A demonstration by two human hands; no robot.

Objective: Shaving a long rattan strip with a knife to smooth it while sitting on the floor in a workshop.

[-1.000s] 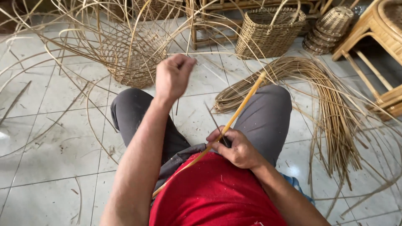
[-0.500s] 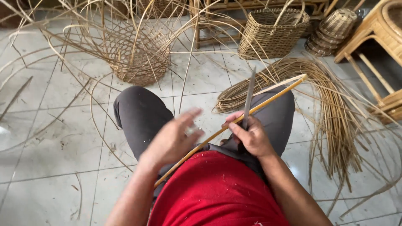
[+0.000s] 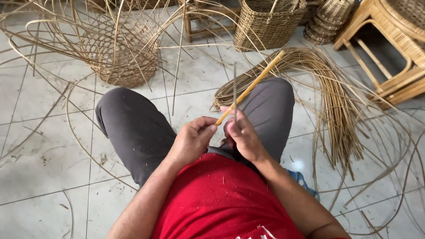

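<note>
Head view: both hands, left (image 3: 191, 140) and right (image 3: 241, 135), grip a rattan stick (image 3: 252, 86) above bare tile between knees.

The near end of the long yellow rattan stick (image 3: 250, 86) is hidden inside the closed left hand (image 3: 191, 139), and the thin grey blade (image 3: 235, 90) is blurred.

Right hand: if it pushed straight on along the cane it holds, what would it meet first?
The right hand points up the cane. First in line looks like the bundle of rattan strips on the floor, then the woven basket; depth is unclear.
</note>
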